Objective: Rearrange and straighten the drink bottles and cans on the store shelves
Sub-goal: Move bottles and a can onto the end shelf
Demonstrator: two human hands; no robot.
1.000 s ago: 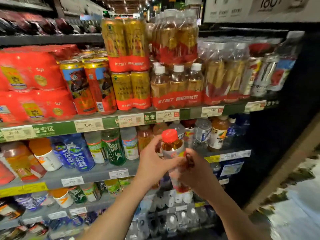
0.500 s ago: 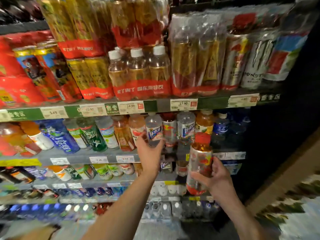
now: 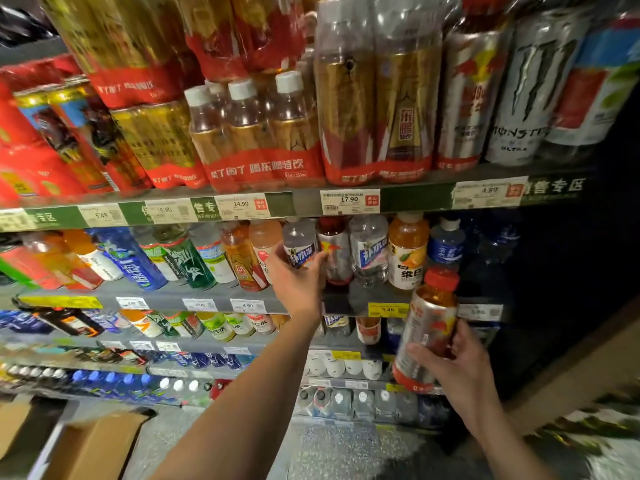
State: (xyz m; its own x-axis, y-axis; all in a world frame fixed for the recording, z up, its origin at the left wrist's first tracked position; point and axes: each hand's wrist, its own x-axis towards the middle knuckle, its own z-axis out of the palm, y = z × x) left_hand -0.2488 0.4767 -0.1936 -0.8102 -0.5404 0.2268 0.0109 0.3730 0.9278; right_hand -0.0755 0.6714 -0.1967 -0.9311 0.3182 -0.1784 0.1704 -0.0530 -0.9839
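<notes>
Your left hand (image 3: 298, 285) is up at the second shelf (image 3: 221, 296), fingers curled round the clear bottle with the blue label (image 3: 300, 249) that stands in the front row, just left of the red-capped bottle (image 3: 334, 251). Your right hand (image 3: 450, 358) grips the red-capped tea bottle (image 3: 427, 332) low on its body, holding it upright in the air in front of the shelf edge, below and to the right of the orange-capped bottle (image 3: 406, 252).

You look to be in the middle of a re-shelving step: one bottle is off the shelf and waiting, while the other hand works on the row to make room or square it up. The tea bottle has no obvious slot yet; the row in front of you stands tightly packed, bottle touching bottle.

The next move calls for shifting or turning the blue-label bottle so its face points outward and a gap opens, then bringing the tea bottle up and setting it upright beside its like. Keep it clear of the price tags (image 3: 388, 309) on the shelf lip as it goes in, and watch the neighbours do not tip.
</notes>
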